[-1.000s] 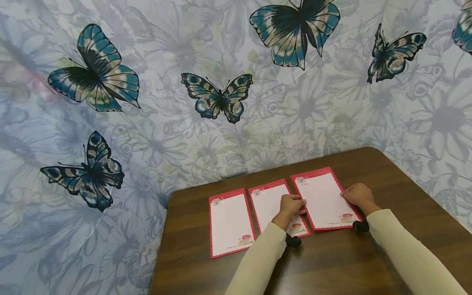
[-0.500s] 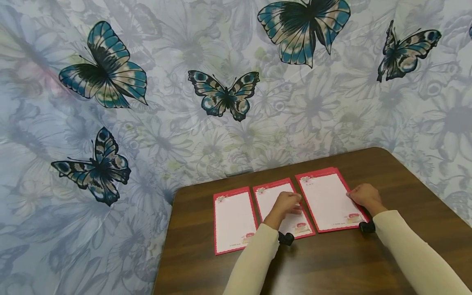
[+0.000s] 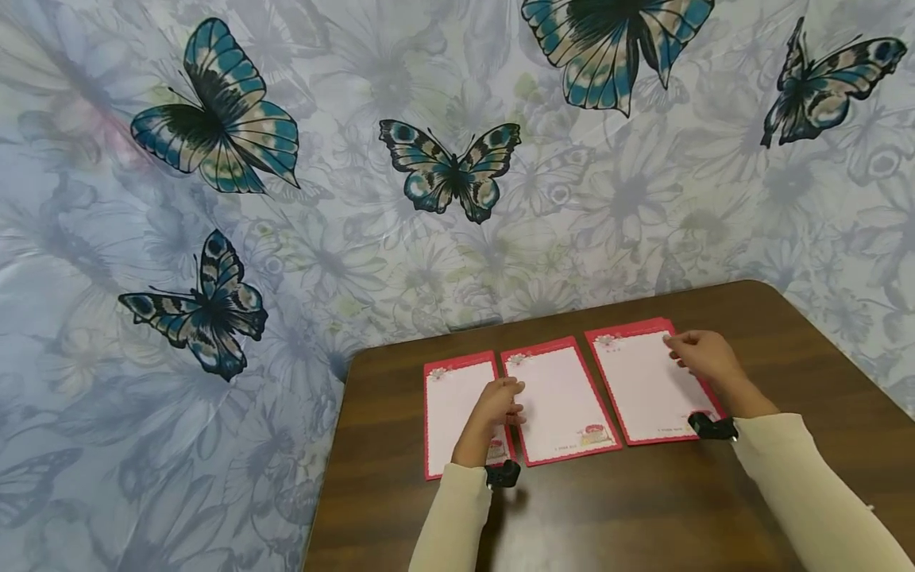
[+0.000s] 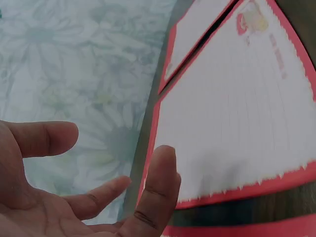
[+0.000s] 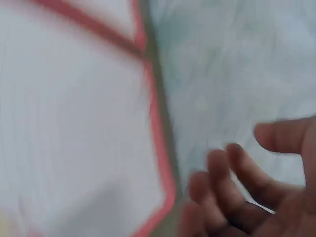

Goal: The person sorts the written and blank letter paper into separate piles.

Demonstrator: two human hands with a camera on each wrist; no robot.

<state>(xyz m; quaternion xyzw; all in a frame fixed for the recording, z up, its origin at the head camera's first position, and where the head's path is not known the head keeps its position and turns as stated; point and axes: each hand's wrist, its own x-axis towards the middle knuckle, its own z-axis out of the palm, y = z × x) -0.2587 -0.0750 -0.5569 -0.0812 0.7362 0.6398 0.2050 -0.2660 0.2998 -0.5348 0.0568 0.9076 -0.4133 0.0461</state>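
Note:
Three white sheets with red borders lie in a row on the wooden table (image 3: 608,508): a left sheet (image 3: 453,397), a middle sheet (image 3: 557,397) and a right sheet (image 3: 632,381). Each has a flower at the top left; a small red-and-yellow picture shows at the bottom right of the middle one. My left hand (image 3: 493,409) hovers over the gap between the left and middle sheets. In the left wrist view that hand (image 4: 94,205) holds nothing, thumb and fingers apart. Over the right sheet's upper right edge is my right hand (image 3: 704,361); the right wrist view shows its fingers (image 5: 266,192) loosely bent, with nothing between them.
A wall covering (image 3: 343,238) with flowers and large blue butterflies rises behind the table's back edge. Black wrist devices (image 3: 503,474) sit on both wrists, next to cream sleeves (image 3: 453,508).
My left hand has let go of the right sheet's left edge and moved left past the middle sheet. My right hand has left that sheet's right edge and moved up toward its top corner.

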